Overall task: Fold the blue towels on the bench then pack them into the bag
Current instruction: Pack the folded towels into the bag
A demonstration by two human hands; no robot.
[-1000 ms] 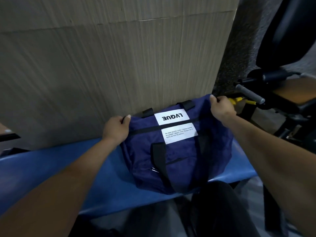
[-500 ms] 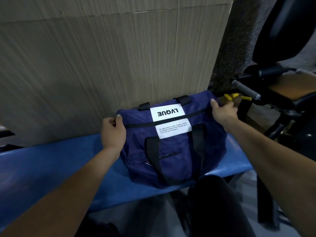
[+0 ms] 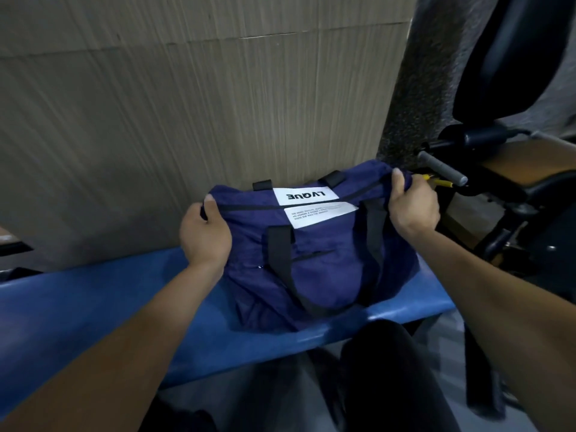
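While the bag (image 3: 314,254) lies on the blue bench (image 3: 93,307), backed up against the ribbed wall (image 3: 187,104), both hands grip its upper corners. The left hand (image 3: 204,235) has its fingers curled round the bag's left end, with the thumb up on the fabric near the end of the black zip line. The right hand (image 3: 413,207) pinches the right end in the same way, thumb on top and fingers tucked behind the cloth.

The bag is dark blue, with its zip running across the top between the two hands; the zip looks closed. A white label (image 3: 307,196) with black letters, upside down from this view, sits just above the zip, and a second white patch with small print sits just below it. Two black straps (image 3: 280,260) run down the front and meet in a loop near the bench's near edge. Two short black tabs stick up at the bag's back edge against the wall.

No towels can be seen on the bench.

To the right of the bench stands a black machine (image 3: 514,151) with a grey handle (image 3: 442,169) pointing toward the bag, close to the right hand. A yellow piece (image 3: 441,182) shows just past that hand's knuckles. The person's dark-clad legs fill the bottom of the view.
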